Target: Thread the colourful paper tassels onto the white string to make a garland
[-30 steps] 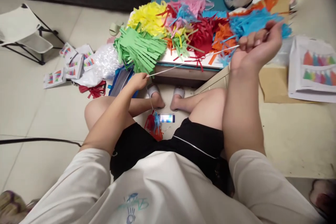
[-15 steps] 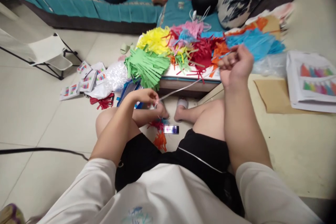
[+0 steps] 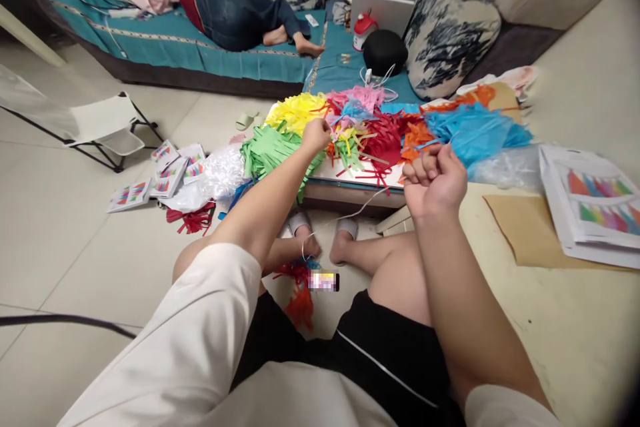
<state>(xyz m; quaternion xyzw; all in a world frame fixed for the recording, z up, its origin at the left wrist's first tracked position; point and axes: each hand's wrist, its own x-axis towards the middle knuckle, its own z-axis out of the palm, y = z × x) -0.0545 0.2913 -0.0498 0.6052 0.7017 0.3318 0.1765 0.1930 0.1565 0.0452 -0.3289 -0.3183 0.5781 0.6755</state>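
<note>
The white string (image 3: 361, 203) runs as a slack line. Its long axis slants from the upper right down to the lower left, in front of the front edge of the low table (image 3: 350, 191). The upper end is in the right hand (image 3: 434, 180), and the lower end curls into a small loop by the person's feet. Below that loop, a bunch of red and orange strung tassels (image 3: 299, 293) hangs between the legs.

The right hand is held up just before the table's front edge, near its right corner. The forearm is raised and the fingers are curled into a fist clamped on the string.

The left arm is stretched straight forward. The left hand (image 3: 316, 134) is knuckles-up on the pile at the table's left end, where the green tassels (image 3: 270, 150) meet the yellow tassels (image 3: 295, 112). Its fingertips are buried in the paper, so it cannot be told whether they pinch anything.

Blue tassels (image 3: 475, 133) lie at the table's right end.
</note>
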